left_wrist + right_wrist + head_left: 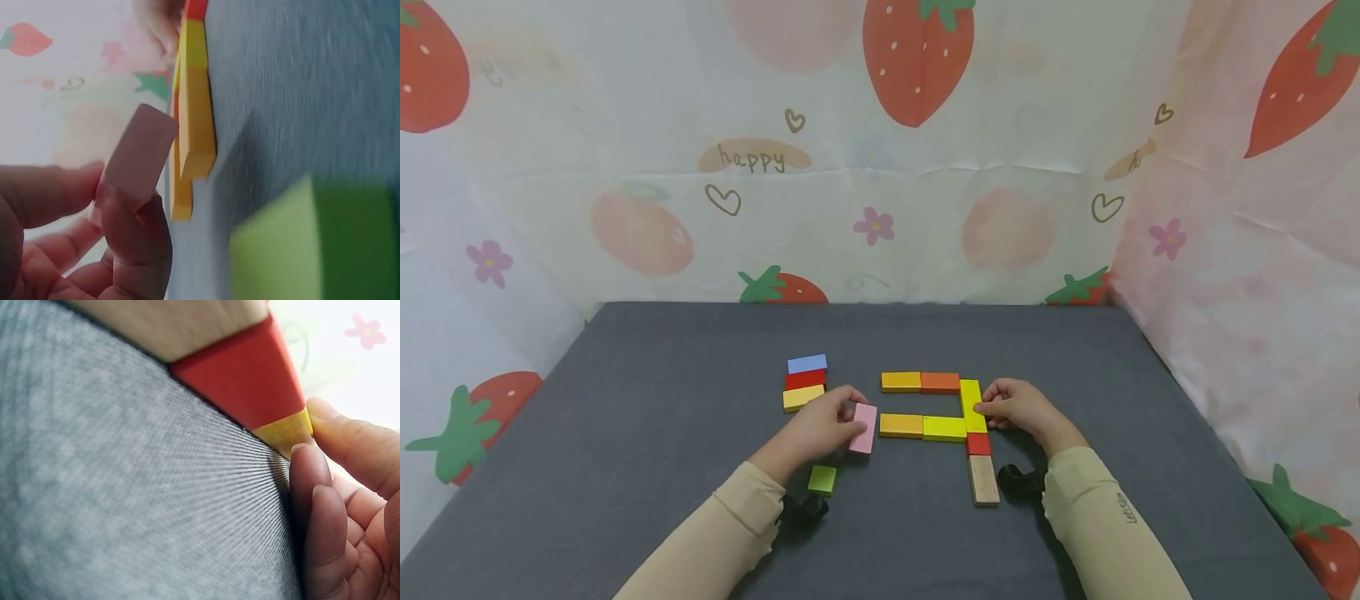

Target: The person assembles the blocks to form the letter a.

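Note:
My left hand pinches a pink block between thumb and fingers, tilted and raised above the table in the left wrist view. At the right, the thumb and fingertips of my right hand pinch the outer edge of a long yellow block. Below that block, a red block and a plain wood block continue the column. Two rows reach left from it: an orange block with a yellow-orange block, and a yellow block with another yellow-orange block.
Blue, red and pale yellow blocks lie together beyond my left hand. A green block lies near my left wrist. The grey tabletop meets a strawberry-patterned cloth behind.

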`<action>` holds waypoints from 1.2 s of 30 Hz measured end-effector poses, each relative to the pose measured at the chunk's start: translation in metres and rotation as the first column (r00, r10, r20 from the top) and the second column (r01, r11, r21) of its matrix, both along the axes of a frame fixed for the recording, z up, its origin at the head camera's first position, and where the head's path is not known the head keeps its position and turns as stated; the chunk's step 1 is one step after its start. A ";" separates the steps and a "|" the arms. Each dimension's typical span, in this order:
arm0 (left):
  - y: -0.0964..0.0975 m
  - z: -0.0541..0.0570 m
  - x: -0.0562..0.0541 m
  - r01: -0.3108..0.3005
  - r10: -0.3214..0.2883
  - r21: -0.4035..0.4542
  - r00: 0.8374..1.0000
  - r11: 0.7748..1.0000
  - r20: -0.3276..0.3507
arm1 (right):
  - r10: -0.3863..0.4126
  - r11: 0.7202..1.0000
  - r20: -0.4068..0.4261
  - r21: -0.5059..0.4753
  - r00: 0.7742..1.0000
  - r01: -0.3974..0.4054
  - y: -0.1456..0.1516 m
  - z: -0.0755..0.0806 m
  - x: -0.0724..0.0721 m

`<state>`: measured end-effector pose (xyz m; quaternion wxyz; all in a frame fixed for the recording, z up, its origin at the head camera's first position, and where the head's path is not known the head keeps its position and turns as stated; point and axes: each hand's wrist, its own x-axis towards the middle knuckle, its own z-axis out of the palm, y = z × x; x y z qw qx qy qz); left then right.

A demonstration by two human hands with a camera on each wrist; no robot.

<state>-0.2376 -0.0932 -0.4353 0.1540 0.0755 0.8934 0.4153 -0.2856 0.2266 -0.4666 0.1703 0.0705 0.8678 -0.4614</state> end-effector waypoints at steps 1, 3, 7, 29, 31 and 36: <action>0.002 -0.001 0.000 0.001 -0.001 0.025 1.000 1.000 0.011 | 0.006 1.000 0.000 -0.001 1.000 -0.006 0.000 0.000 0.000; 0.005 -0.004 0.000 -0.002 0.000 0.057 0.999 0.998 0.037 | 0.008 1.000 -0.001 -0.002 1.000 -0.008 0.001 0.000 0.000; 0.010 -0.012 0.000 -0.018 0.013 0.068 0.997 0.997 0.077 | 0.007 1.000 -0.002 -0.003 1.000 -0.007 0.000 -0.001 0.000; 0.010 -0.019 -0.001 -0.052 0.053 -0.062 0.999 0.997 0.009 | 0.015 1.000 -0.016 -0.013 1.000 -0.016 0.002 -0.004 -0.001; 0.010 -0.018 -0.001 -0.048 0.049 -0.079 0.999 0.996 0.005 | 0.017 1.000 -0.017 -0.013 1.000 -0.017 0.002 -0.004 -0.001; 0.011 -0.015 -0.001 -0.010 0.007 -0.141 1.000 0.990 -0.021 | 0.014 1.000 -0.020 -0.005 1.000 -0.014 0.002 -0.003 -0.002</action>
